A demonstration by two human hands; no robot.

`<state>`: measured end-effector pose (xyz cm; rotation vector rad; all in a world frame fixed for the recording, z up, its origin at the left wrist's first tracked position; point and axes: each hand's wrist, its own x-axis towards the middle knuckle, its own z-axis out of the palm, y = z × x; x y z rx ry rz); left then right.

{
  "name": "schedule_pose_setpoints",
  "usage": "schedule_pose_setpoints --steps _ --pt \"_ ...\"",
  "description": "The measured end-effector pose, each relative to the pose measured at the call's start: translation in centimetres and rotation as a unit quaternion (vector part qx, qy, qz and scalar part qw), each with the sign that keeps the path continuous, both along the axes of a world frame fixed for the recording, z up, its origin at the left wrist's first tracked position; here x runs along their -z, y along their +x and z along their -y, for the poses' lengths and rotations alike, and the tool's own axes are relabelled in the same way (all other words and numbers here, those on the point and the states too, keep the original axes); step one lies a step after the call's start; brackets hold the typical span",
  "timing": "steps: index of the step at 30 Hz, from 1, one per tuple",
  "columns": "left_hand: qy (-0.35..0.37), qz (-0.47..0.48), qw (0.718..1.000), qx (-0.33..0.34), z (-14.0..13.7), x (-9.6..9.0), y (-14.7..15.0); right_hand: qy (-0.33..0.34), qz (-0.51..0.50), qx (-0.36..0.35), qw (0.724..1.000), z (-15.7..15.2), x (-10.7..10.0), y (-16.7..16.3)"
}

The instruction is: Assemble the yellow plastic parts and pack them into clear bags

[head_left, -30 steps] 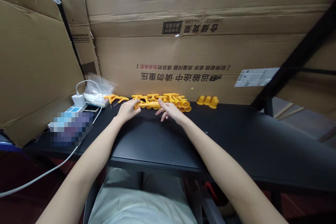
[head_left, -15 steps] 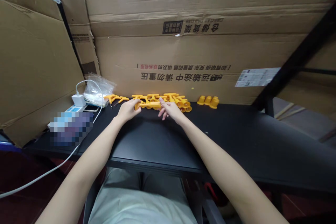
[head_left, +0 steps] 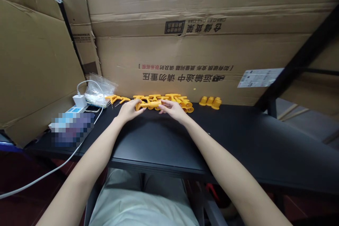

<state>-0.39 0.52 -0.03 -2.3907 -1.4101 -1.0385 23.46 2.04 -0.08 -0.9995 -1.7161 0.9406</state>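
A cluster of yellow plastic T-shaped parts [head_left: 174,99] lies at the back of the black table [head_left: 238,137], against a cardboard wall. My left hand [head_left: 129,110] grips one yellow part [head_left: 143,105] at its left end. My right hand [head_left: 173,108] pinches the right end of the same yellow piece between thumb and fingers. Both hands are at the front edge of the cluster. Two more yellow T-parts [head_left: 116,99] lie to the left of my left hand.
Three yellow caps [head_left: 210,102] stand in a row right of the cluster. At the left are a clear plastic bag [head_left: 99,90], a white charger [head_left: 78,101] with a cable [head_left: 39,178], and a power strip. Large cardboard boxes [head_left: 185,42] close off the back and left.
My right hand has moved left from the pile's front and closed its fingers on the yellow part that my left hand holds. The part is lifted slightly.
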Motion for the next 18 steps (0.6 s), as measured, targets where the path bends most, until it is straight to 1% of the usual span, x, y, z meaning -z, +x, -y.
schedule_pose_setpoints --steps 11,18 --pt "-0.019 -0.004 1.0 0.005 0.15 -0.11 0.07 -0.037 -0.008 -0.001 0.999 0.44 -0.36 -0.36" --pt "-0.018 -0.005 1.0 0.008 0.22 -0.1 0.17 -0.064 0.016 0.03 0.997 0.85 -0.72 -0.5"
